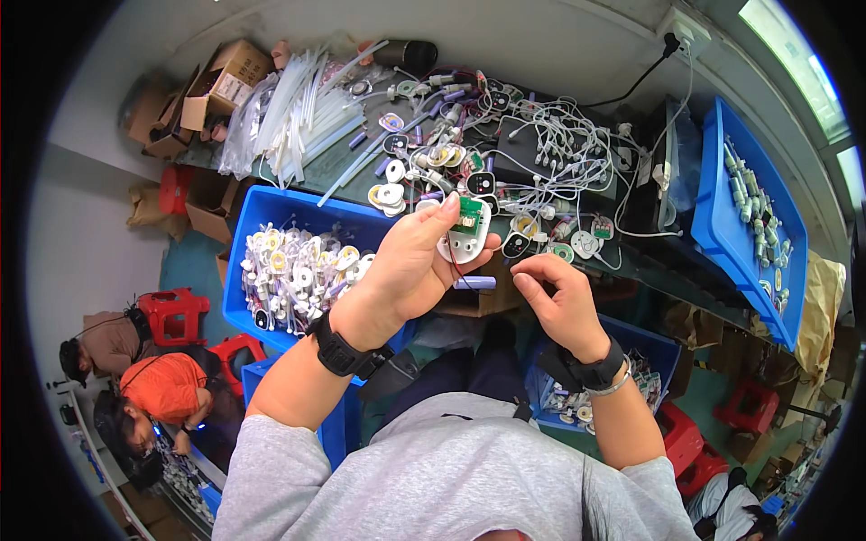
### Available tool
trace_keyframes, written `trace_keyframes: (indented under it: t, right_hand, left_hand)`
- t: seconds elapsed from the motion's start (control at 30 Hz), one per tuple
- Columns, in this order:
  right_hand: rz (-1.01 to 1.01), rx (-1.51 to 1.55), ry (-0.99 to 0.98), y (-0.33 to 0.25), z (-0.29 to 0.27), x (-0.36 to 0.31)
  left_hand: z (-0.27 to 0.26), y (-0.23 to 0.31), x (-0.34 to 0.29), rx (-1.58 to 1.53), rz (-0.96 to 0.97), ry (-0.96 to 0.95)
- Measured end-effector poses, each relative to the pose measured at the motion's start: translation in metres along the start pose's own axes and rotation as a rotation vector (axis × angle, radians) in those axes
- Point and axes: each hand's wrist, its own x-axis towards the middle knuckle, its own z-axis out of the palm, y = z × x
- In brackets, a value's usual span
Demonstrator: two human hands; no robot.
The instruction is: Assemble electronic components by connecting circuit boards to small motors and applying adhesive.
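My left hand (pixel 410 261) grips a white oval plastic housing (pixel 466 250) with a green circuit board (pixel 469 216) set in its upper part. Thin wires run from the housing, and a purple cylindrical battery (pixel 475 282) hangs just below my fingers. A short way to the right, my right hand (pixel 564 307) hovers with bent fingers. Its thumb and forefinger are a little apart, and I see nothing between them. Beyond both hands, the dark workbench (pixel 636 270) carries many similar parts, with black-faced round modules (pixel 481 183) and white discs (pixel 390 194) among them.
Left of the bench, a blue bin (pixel 236 287) holds heaped assemblies; another blue bin (pixel 663 356) sits below my right arm. White cables (pixel 559 144), translucent tubes (pixel 302 113) and a tilted blue tray (pixel 722 234) border the work area. Co-workers (pixel 167 388) sit at lower left.
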Motion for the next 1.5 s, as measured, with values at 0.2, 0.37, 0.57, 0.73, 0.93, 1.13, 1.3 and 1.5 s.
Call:
trace_keyframes:
  t: [0.2,0.37,0.57,0.73,0.93,1.13,1.3,1.5]
  right_hand:
    - [0.049,0.372,0.02,0.009,0.035,0.004]
    - [0.085,0.417,-0.043,0.013,0.054,0.013]
    - [0.148,0.406,-0.154,0.022,0.06,0.028]
    - [0.271,0.314,-0.259,0.036,0.058,0.039]
    - [0.301,0.262,-0.305,0.064,0.049,0.049]
    - [0.334,0.258,-0.352,0.078,0.042,0.063]
    - [0.337,0.222,-0.367,0.088,0.037,0.07]
    - [0.427,0.217,-0.345,0.104,0.022,0.071]
  left_hand:
    - [-0.009,-0.007,0.0,-0.08,-0.005,0.064]
    - [-0.024,0.0,-0.004,-0.116,0.031,0.057]
    - [-0.055,0.011,-0.002,-0.196,0.101,0.234]
    - [-0.087,0.022,0.003,-0.329,0.191,0.313]
    - [-0.096,0.03,0.014,-0.423,0.289,0.349]
    - [-0.11,0.033,0.029,-0.453,0.32,0.416]
    - [-0.144,0.052,0.041,-0.439,0.42,0.472]
    - [-0.209,0.099,0.089,-0.245,0.5,0.616]
